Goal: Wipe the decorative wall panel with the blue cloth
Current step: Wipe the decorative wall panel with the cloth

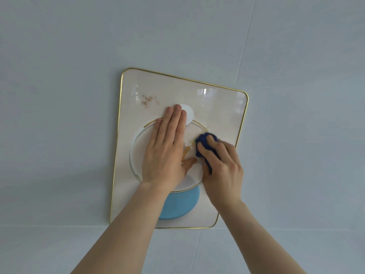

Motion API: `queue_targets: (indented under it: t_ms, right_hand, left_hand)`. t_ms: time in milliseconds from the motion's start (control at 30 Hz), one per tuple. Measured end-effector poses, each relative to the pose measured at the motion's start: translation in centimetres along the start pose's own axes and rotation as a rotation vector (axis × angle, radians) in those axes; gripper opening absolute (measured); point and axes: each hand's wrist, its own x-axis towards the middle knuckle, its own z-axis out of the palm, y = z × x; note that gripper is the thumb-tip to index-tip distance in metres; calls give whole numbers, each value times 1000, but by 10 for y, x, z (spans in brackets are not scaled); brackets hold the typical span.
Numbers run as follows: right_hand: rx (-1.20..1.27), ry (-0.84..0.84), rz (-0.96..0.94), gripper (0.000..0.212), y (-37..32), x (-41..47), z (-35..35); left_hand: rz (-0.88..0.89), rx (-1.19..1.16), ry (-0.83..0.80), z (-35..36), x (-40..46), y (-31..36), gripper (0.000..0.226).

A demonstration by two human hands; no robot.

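Both hands are on the wall panel (221,119): my left hand (166,151) lies spread flat, bracing its middle, and my right hand (221,171) pinches the bunched blue cloth (204,142) just right. Brown specks (147,99) lie up-left, nearer my left.

I see a decorative wall panel (219,115) of creamy white with a thin gold rim, set at the centre of the frame on a pale grey-blue tiled wall (79,56). Its pattern shows a white disc (188,114), a large pale circle edged in gold, a light blue disc (181,204) below and brownish speckles (147,99) at upper left. The cloth (205,140) is dark blue.
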Motion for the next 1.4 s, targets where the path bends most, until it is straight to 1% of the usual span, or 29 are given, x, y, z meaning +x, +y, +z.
queue_targets:
  t_ms: [100, 167, 233, 267, 300, 333, 400, 467, 567, 667, 800, 900, 967, 1100, 1167, 1300, 1333, 1400]
  right_hand:
    - [3, -97, 5, 38, -4, -15, -13]
    - [11, -214, 27, 38, -7, -24, -25]
    - [65, -343, 143, 39, -10, -23, -35]
    - [126, -383, 227, 38, -12, -19, -38]
    - [195, -384, 302, 38, -14, -14, -41]
    - [255, -345, 354, 39, -17, -7, -42]
    - [304, -218, 349, 40, -29, 13, -43]
    - [297, -107, 225, 40, -45, 36, -39]
    - [279, -19, 6, 35, -69, 71, -26]
    - [237, -12, -123, 29, -85, 97, -6]
    - [186, -44, -274, 25, -94, 112, 24]
    - [119, -25, -318, 25, -98, 109, 42]
    - [97, -9, -349, 28, -97, 107, 46]
    - [13, -16, -483, 26, -80, 112, 36]
    - [7, 19, -430, 24, -72, 118, 32]
    - [43, 138, -173, 27, -83, 127, 39]
    - [51, 146, -150, 28, -89, 126, 42]
    - [74, 128, -186, 27, -98, 123, 44]
  left_hand:
    - [20, -15, -23, -10, -1, -3, 114]
    - [46, -28, -28, -20, -6, -8, 112]
    - [79, -20, 20, -30, -13, -14, 103]
    - [79, -21, 56, -35, -16, -18, 99]
    - [60, -34, 91, -40, -19, -23, 96]
    - [26, -53, 120, -43, -20, -30, 95]
    - [-66, -87, 142, -48, -20, -44, 102]
    - [-149, -101, 124, -49, -17, -60, 116]
    - [-244, -93, 84, -47, -10, -81, 133]
    - [-248, -68, 42, -41, -6, -95, 143]
    - [-220, -69, 59, -30, -4, -102, 144]
    - [-206, -73, 74, -24, -5, -105, 145]
    - [-200, -84, 83, -22, -5, -107, 145]
    - [-184, -126, 66, -21, -6, -112, 142]
    - [-180, -144, 56, -23, -6, -113, 142]
    - [-176, -142, 39, -23, -5, -113, 145]
    - [-176, -144, 41, -23, -5, -112, 145]
    - [-184, -145, 50, -23, -6, -111, 145]
